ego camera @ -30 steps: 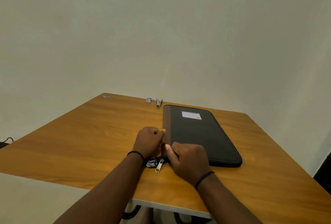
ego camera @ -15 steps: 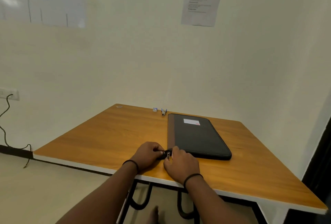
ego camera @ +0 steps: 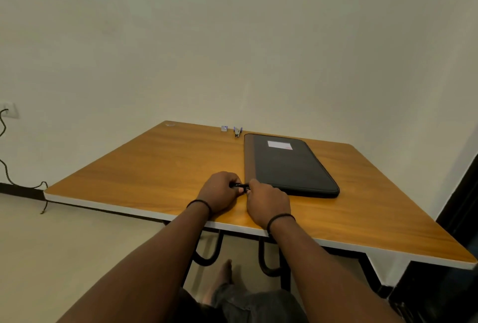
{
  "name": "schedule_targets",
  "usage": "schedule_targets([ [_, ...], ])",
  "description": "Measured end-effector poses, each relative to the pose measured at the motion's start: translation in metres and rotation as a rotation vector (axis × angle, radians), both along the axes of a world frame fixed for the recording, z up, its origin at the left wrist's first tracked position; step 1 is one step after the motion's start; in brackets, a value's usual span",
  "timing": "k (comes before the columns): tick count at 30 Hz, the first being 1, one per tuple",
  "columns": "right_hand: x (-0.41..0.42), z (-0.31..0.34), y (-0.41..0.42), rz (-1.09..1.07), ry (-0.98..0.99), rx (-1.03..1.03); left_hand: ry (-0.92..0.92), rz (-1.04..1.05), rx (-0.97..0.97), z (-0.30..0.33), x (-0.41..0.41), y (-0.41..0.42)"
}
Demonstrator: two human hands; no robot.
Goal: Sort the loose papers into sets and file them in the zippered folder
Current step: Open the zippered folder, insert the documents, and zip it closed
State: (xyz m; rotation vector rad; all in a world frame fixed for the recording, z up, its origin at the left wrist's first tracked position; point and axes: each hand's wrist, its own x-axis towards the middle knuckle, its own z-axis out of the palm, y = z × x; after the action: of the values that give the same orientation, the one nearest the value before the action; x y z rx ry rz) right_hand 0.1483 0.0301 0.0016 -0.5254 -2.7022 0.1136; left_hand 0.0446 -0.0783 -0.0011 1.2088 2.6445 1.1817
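A dark grey zippered folder (ego camera: 289, 165) with a brown spine strip and a small white label lies flat and closed on the wooden table (ego camera: 155, 167). At its near left corner, my left hand (ego camera: 219, 190) has its fingers curled round a small dark zipper pull (ego camera: 239, 186). My right hand (ego camera: 267, 201) pinches the same corner from the right. Both hands rest on the tabletop. No loose papers are in view.
A small stapler (ego camera: 237, 131) and a little white box (ego camera: 224, 128) sit at the table's far edge. A black cable (ego camera: 7, 167) hangs from a wall socket at the left. My knee and bare foot (ego camera: 225, 276) show under the table.
The view has pulled back and up, so the table looks smaller. My hands have closed in on the folder's corner, and the silver pull that lay on the table is now hidden between them.
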Motion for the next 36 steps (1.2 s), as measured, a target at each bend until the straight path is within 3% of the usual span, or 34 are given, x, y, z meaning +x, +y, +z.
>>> schedule_targets([
  [5,0.008,0.0,0.001,-0.133,0.044,-0.037,0.097,0.196,-0.063,-0.001,0.005,-0.001],
  [13,0.027,0.001,0.019,-0.297,0.126,-0.112,0.016,0.614,-0.024,0.002,-0.008,-0.016],
  [19,0.077,0.009,0.069,-0.415,0.127,-0.091,-0.003,0.693,-0.1,0.014,-0.015,-0.022],
  [23,0.08,0.001,0.086,-0.355,0.085,-0.106,-0.021,0.739,-0.164,0.009,-0.011,-0.018],
  [25,0.076,-0.002,0.093,-0.307,0.077,-0.103,0.057,0.769,-0.156,0.008,-0.009,-0.014],
  [27,0.075,-0.002,0.096,-0.226,0.057,-0.099,0.248,0.669,-0.098,0.006,-0.003,-0.01],
  [30,0.078,0.0,0.093,-0.053,0.012,-0.154,0.496,0.23,-0.049,0.0,0.009,-0.004],
  [33,0.077,0.0,0.08,0.119,-0.049,-0.213,0.435,-0.089,-0.071,0.002,0.012,-0.006],
  [36,0.071,0.002,0.062,0.239,-0.097,-0.265,0.456,-0.204,-0.188,0.004,0.011,-0.009],
])
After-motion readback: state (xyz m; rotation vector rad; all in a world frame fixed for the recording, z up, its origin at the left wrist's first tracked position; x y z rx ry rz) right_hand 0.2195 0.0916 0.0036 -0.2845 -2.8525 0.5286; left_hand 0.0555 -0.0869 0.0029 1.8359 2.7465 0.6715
